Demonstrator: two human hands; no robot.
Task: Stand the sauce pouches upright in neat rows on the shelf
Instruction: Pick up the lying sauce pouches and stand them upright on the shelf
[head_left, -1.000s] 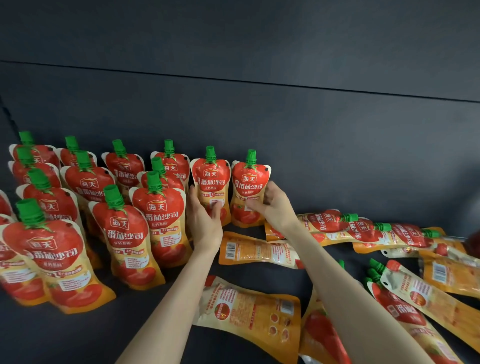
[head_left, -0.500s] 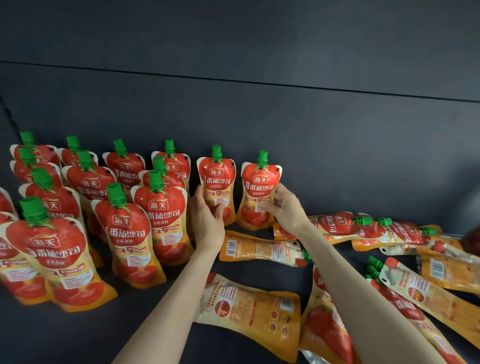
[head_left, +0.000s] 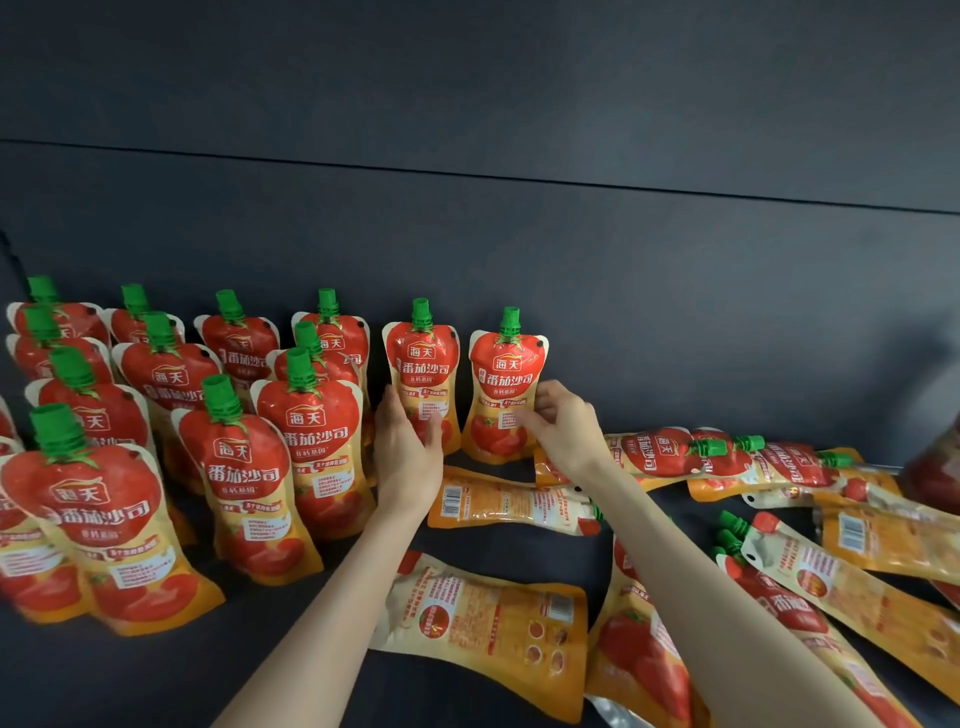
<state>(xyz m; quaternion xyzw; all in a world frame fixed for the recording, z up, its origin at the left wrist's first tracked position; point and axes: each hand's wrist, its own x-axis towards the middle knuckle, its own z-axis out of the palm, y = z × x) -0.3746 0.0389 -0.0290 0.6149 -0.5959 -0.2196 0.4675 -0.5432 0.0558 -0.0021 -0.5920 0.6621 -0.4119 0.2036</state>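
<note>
Red-and-orange tomato sauce pouches with green caps stand in rows on the left of the dark shelf (head_left: 156, 686). At the back, two upright pouches stand side by side against the rear wall. My left hand (head_left: 408, 457) grips the lower part of the left back pouch (head_left: 422, 374), thumb on its front. My right hand (head_left: 563, 431) holds the lower right side of the right back pouch (head_left: 506, 384) with thumb and fingers. Both pouches stand upright with a small gap between them.
Several pouches lie flat on the shelf: one (head_left: 511, 501) just in front of my hands, one (head_left: 483, 618) between my forearms, and a pile (head_left: 779, 519) stretching to the right edge. The dark back wall (head_left: 571, 260) rises right behind the back row.
Both hands have shifted the two back pouches slightly to the right and set them straighter. The view has moved a little; the flat pouches stay where they lay.
</note>
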